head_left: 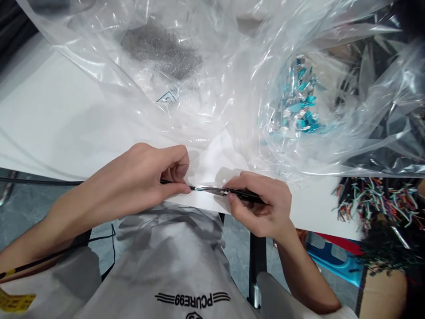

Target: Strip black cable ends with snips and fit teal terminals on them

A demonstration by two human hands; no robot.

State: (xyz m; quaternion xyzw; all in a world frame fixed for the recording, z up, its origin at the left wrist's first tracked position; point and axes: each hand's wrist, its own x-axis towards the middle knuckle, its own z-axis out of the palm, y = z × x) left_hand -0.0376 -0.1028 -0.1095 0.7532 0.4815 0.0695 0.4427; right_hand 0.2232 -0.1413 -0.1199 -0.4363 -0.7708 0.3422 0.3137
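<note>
The left hand (146, 177) is pinching the end of a thin black cable (40, 181) between thumb and forefinger, while the right hand (262, 204) is gripping a slim dark tool (239, 192), perhaps tweezers or a fine pick, whose tip is meeting the small teal piece (198, 189) at the cable's end. All of this is happening just above the near edge of the white worktop (59, 124), in front of the person's chest.

To do this well, it is probably worth keeping the pinch right up against the teal piece so the cable end is not flexing, and bringing the tool in along the cable's own line rather than across it; pressing sideways is likely to bend or slip the small part.

Both wrists are hovering near the worktop edge, with the forearms angling inward from either side. The left fingers are curling tightly, knuckles up; the right fingers are pressed together round the tool, much as one holds a pen.

Clear plastic bags (232, 88) are lying beyond, one holding grey metal bits (159, 48), another teal parts (302, 106); coloured wire offcuts (372, 199) are sitting at right
</note>
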